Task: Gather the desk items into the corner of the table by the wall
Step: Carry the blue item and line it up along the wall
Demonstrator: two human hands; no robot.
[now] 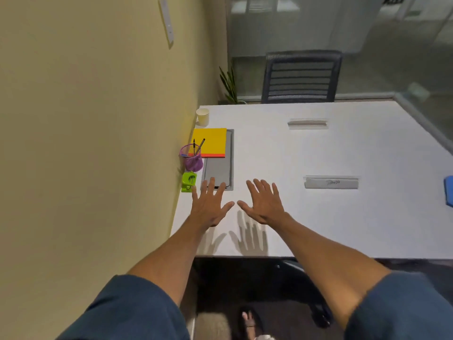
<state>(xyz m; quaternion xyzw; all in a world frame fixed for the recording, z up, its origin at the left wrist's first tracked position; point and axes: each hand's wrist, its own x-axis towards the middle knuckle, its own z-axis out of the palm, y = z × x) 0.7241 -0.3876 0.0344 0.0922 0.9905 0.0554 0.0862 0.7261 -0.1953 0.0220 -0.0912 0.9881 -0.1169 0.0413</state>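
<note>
Both hands hovered flat, fingers spread and empty, the left hand [210,207] beside the right hand [263,203] over the table's [318,229] near edge. The notebook [210,142], pen cup [192,158], stapler [188,181] and paper cup [203,116] already lined the wall edge; gathering looked nearly finished.

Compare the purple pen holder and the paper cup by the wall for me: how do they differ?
The purple pen holder is see-through mesh and tilts; the paper cup is solid, cream and upright. The pen holder carries pens; what the cup holds cannot be seen. The pen holder sits nearer the person, beside the yellow notebook; the cup sits beyond it. Both stand at the wall-side edge of the table.
</note>
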